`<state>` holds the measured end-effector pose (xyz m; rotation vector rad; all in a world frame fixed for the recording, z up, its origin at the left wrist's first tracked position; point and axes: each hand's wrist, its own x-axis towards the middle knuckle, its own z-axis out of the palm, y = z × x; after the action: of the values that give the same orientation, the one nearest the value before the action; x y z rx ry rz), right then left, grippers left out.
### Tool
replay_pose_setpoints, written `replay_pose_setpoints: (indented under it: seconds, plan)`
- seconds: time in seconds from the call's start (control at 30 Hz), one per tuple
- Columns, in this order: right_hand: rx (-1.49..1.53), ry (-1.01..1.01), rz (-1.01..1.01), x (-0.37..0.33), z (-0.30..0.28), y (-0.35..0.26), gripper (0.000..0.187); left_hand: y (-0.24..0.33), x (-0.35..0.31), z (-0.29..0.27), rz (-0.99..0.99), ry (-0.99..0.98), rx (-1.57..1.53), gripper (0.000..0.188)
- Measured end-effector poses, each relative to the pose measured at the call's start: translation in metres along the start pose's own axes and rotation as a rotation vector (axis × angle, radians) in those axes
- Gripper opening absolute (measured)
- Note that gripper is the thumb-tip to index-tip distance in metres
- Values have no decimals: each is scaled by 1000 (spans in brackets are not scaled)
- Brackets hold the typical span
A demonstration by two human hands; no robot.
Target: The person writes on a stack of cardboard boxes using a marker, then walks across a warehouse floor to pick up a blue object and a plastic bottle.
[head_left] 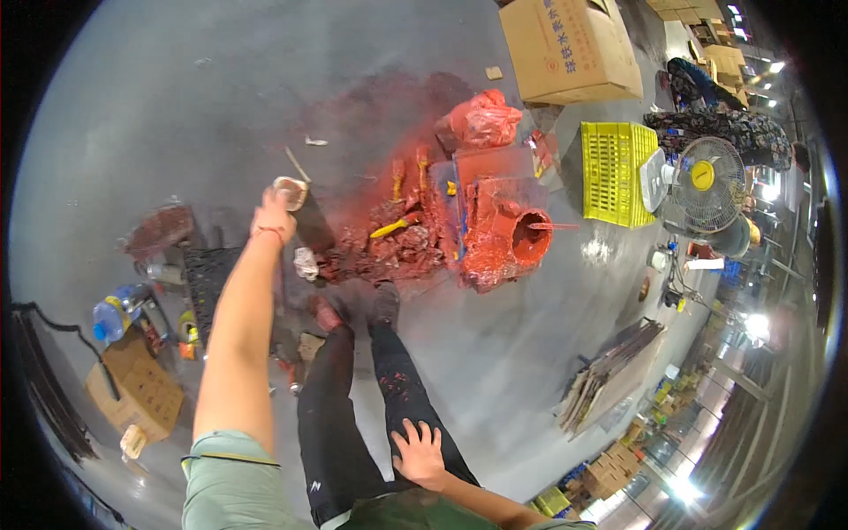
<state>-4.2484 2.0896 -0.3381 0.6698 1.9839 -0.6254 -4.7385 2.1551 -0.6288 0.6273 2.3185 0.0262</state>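
Observation:
My left arm reaches forward, and my left hand [273, 215] is closed around a small round container [291, 192] with a pale rim, held above the floor. A thin pale stick [298, 165] shows just beyond it; whether it stands in the container or lies behind it I cannot tell. My right hand [419, 455] rests on my black-trousered thigh with its fingers spread, holding nothing. Ahead of my feet lies a heap of red-stained scraps [389, 252] with a yellow-handled tool [396, 226] on top. Beside it a red-coated bucket [533, 237] lies tipped, its mouth toward the right.
A red-smeared plastic bag [481, 119] sits behind the bucket. Farther right are a large cardboard box [565, 53], a yellow crate [609, 172] and a fan [707, 177]. Left of me stand another carton [137, 389] and a clear plastic jug [113, 318]. Flattened cardboard [614, 375] lies at right.

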Motion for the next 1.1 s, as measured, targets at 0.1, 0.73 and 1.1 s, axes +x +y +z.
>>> replay_pose_setpoints:
  seconds: [0.1, 0.73, 1.1]
  plan:
    - [105, 84, -104, 14, -17, 21, 53, -45, 44, 22, -73, 20, -118, 60]
    - [90, -123, -48, 26, -63, 61, 86, 49, -310, 48, 142, 79, -653, 41]
    - [189, 137, -936, -59, -179, -51, 97, 85, -574, -106, 34, 388, -825, 31]
